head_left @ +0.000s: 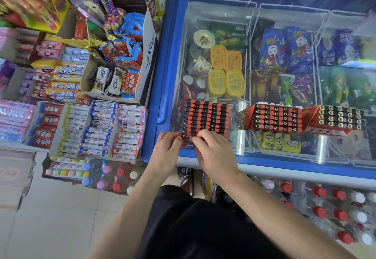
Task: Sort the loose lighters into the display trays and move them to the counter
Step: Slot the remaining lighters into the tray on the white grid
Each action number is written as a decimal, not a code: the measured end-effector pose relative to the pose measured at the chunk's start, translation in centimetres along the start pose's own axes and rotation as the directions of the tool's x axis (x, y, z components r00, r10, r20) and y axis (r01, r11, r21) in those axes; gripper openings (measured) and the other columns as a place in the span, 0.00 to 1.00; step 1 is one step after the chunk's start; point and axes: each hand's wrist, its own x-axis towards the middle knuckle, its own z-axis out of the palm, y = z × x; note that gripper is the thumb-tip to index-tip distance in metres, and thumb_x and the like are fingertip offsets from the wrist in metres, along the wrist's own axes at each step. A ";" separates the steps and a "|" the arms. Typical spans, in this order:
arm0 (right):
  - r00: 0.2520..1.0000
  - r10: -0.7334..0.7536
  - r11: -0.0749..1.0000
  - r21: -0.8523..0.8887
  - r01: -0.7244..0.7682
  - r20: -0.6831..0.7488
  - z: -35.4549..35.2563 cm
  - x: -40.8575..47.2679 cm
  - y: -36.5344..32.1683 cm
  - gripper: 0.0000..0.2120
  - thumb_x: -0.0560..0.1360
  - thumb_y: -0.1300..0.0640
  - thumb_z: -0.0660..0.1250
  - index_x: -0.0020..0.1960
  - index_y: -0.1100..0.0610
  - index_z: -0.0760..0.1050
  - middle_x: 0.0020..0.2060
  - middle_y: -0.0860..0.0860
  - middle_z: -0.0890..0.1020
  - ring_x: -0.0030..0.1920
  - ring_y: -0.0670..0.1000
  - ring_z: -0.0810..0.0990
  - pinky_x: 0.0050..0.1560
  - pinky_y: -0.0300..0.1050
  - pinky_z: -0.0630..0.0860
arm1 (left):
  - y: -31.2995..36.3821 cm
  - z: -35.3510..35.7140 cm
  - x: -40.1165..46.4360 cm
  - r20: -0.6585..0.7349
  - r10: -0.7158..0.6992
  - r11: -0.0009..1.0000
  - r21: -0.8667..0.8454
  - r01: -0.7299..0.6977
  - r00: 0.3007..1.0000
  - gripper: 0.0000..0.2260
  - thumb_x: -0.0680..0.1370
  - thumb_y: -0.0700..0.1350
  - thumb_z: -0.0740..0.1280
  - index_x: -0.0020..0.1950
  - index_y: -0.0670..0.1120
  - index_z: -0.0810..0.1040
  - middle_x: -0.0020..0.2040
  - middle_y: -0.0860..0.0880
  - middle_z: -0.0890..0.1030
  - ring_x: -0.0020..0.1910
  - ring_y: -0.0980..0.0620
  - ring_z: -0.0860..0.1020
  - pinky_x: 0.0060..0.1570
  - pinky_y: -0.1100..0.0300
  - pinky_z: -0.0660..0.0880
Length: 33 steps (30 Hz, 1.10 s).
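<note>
1. Head view looks down on a blue-framed chest freezer [162, 87] with a sliding glass lid, ice cream packs visible beneath the glass.
2. Three display trays of lighters sit on the glass near the freezer's near edge: the left tray [206, 119], the middle tray [273, 117] and the right tray [335, 119].
3. Left tray is packed with rows of red-and-black lighters; it lies nearest the hands, well apart from the middle tray, while the middle and right trays sit just beside each other.
4. The left hand [167, 152] is at the near-left corner of the left tray, fingers curled in against its edge; whether it pinches a lighter or the tray itself I cannot tell.
5. The right hand [213, 152] rests at the tray's near edge, its fingers bent over the nearest row of lighters and touching them; a firm grasp cannot be made out.
6. Left of the freezer stand open candy boxes [97, 128] and chocolate packs.
7. Bottled drinks [325, 207] with red and white caps lie on the floor near the freezer.
</note>
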 end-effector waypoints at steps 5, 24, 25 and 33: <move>1.000 0.012 1.000 0.021 -0.012 0.005 0.0 0.0 0.1 0.08 0.75 0.67 0.70 0.53 0.60 0.79 0.45 0.53 0.76 0.42 0.55 0.76 0.40 0.51 0.75 | -0.2 0.1 -0.3 -0.002 0.018 0.999 -0.026 -0.018 1.000 0.07 0.82 0.43 0.64 0.55 0.51 0.80 0.58 0.48 0.78 0.55 0.54 0.84 0.64 0.46 0.78; 0.999 -0.025 1.000 -0.004 0.025 -0.031 0.7 0.0 0.5 0.05 0.74 0.69 0.70 0.44 0.61 0.78 0.42 0.53 0.76 0.39 0.54 0.72 0.38 0.49 0.71 | -1.5 -1.1 -0.3 -0.178 0.300 0.897 0.387 -0.214 0.937 0.14 0.75 0.36 0.73 0.51 0.53 0.75 0.48 0.55 0.80 0.48 0.61 0.78 0.46 0.67 0.74; 0.999 -0.042 0.999 -0.020 0.041 -0.025 0.8 0.1 0.5 0.06 0.73 0.70 0.70 0.44 0.60 0.78 0.43 0.53 0.76 0.39 0.54 0.72 0.38 0.50 0.71 | -1.5 -1.1 -0.4 -0.183 0.297 0.900 0.381 -0.210 0.937 0.16 0.75 0.36 0.73 0.52 0.54 0.73 0.49 0.56 0.80 0.48 0.60 0.79 0.48 0.62 0.77; 0.995 -0.084 0.994 -0.071 0.080 -0.045 0.6 0.2 0.7 0.10 0.69 0.72 0.72 0.47 0.61 0.79 0.42 0.54 0.76 0.38 0.56 0.73 0.38 0.49 0.69 | -1.3 -0.4 -0.7 -0.189 0.357 0.887 0.374 -0.269 0.915 0.17 0.75 0.33 0.73 0.53 0.52 0.72 0.49 0.57 0.82 0.49 0.54 0.82 0.52 0.54 0.79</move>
